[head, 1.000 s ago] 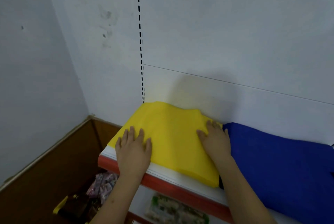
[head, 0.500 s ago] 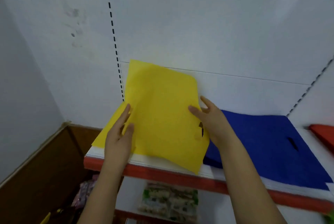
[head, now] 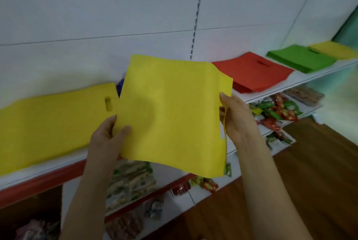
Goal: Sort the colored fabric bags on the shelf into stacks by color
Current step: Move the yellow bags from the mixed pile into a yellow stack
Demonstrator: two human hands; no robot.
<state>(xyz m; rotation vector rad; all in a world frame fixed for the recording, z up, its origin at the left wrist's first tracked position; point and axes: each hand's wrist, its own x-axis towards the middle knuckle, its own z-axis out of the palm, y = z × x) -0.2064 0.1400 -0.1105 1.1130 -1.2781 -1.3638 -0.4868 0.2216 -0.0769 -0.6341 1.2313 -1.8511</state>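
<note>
I hold a yellow fabric bag [head: 174, 111] up in front of the shelf, flat toward me. My left hand [head: 108, 139] pinches its lower left edge. My right hand [head: 236, 119] grips its right edge by the cut-out handle. A yellow stack [head: 48, 121] lies on the shelf at the left. A sliver of a blue bag [head: 120, 87] shows behind the held bag; the rest is hidden. Farther right lie a red stack [head: 253, 75], a green stack [head: 298, 58] and another yellow bag [head: 335, 50].
The white shelf [head: 302, 78] with a red front strip runs along a white back panel. Lower shelves hold snack packets [head: 275, 111] and wrapped goods [head: 131, 179]. A brown wooden floor [head: 310, 181] lies at the right.
Both hands have lifted one yellow bag off the left stack and hold it clear of the shelf. My view has swung right, showing the red, green and far yellow bags.
</note>
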